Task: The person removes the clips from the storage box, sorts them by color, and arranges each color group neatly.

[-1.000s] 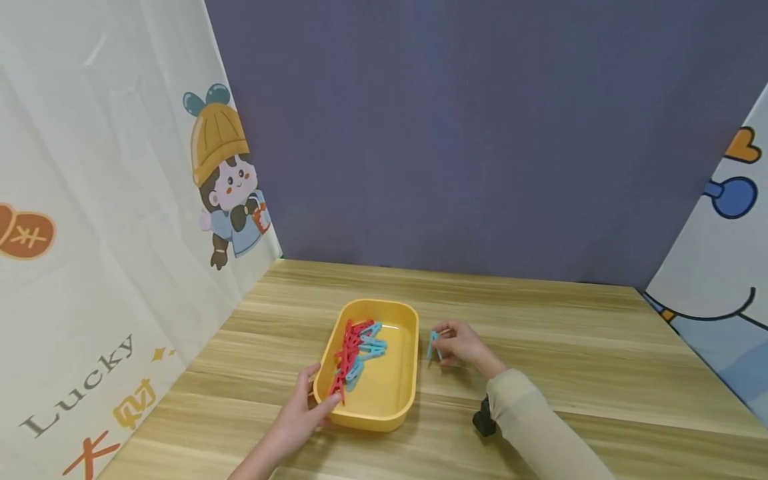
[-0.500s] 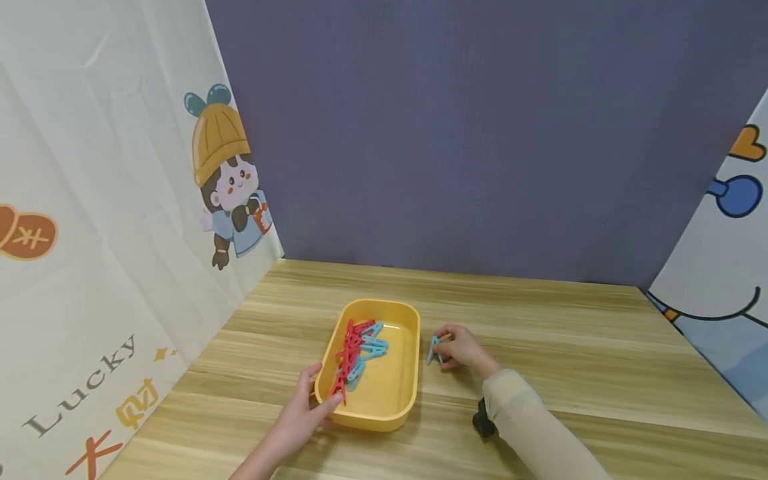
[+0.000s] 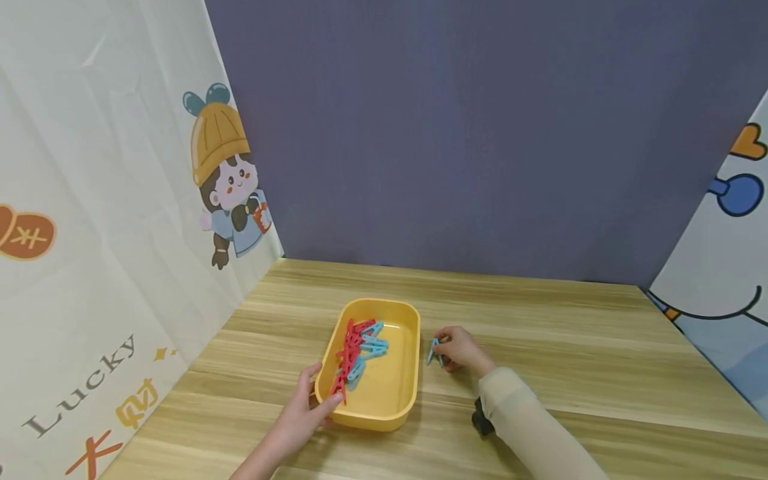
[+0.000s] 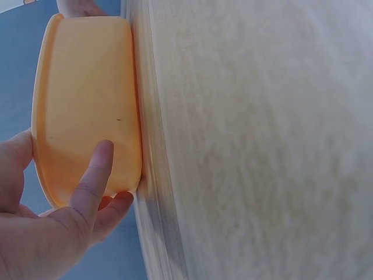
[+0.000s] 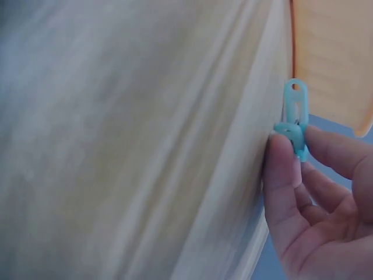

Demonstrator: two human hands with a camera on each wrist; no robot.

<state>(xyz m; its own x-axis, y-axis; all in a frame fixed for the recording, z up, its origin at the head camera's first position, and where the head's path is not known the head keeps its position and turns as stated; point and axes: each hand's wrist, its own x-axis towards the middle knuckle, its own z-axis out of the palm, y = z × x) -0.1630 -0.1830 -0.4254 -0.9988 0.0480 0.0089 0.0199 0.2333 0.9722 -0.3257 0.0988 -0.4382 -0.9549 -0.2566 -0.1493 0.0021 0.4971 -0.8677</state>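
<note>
A yellow plastic tray (image 3: 387,393) sits on the wooden table in the head view. Its left side holds a heap of red clothespins (image 3: 350,353) and light blue clothespins (image 3: 373,345). My left hand (image 3: 300,412) grips the tray's near left corner, thumb over the rim and fingers against the outer wall (image 4: 87,87). Just right of the tray, low over the tabletop, my right hand (image 3: 463,350) pinches one light blue clothespin (image 5: 296,105) between thumb and index finger. Whether that clothespin touches the table I cannot tell.
The wood-grained table (image 3: 570,347) runs back to a dark blue-grey wall panel (image 3: 456,147). A white printed curtain (image 3: 120,200) hangs at the left, another at the right. A black object (image 3: 482,420) shows beneath my right wrist.
My right wrist and sleeve have shifted slightly left, and the hand has dipped a little with the clothespin still pinched. My left hand and the tray keep their places.
</note>
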